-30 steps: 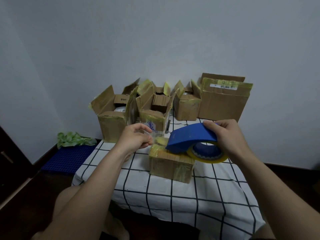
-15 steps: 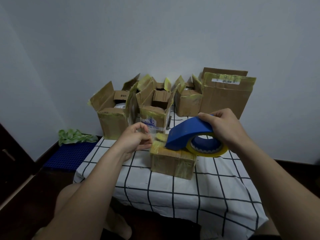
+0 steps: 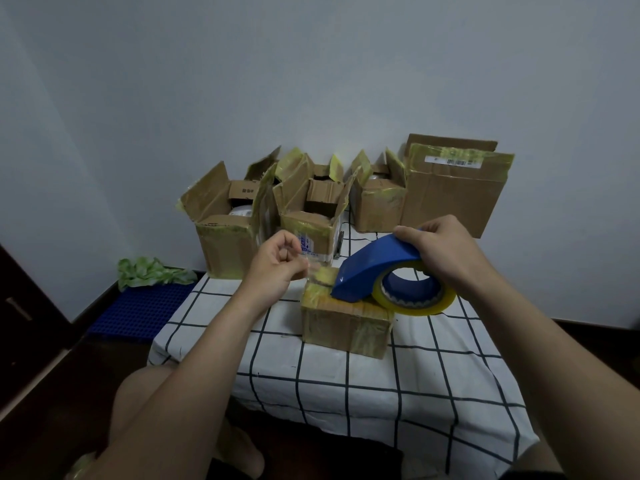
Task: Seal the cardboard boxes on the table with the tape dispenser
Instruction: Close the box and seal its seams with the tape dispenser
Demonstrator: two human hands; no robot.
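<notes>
"So, how do things stand?"

"The right hand (image 3: 441,252) is clamped over the blue dispenser (image 3: 372,268), whose tape (image 3: 415,310) hangs on its right side. Its nose sits on top of the small box (image 3: 346,325) at the centre of the frame, on the table (image 3: 381,403). Just left of it, the left hand (image 3: 277,265) has its fingers curled together, pinching the tape's free end."

"What could go wrong?"

"I'd judge the stretched tape could fold and stick to itself or to the fingers if the pull slackens. The box looks light, and neither hand pins it, so it could slide or tip."

"Anything unclear?"

"The tape's free end is almost invisible against the boxes behind it. The dispenser hides the small box's seam. The open boxes (image 3: 221,237) at the back show little inside."
</notes>
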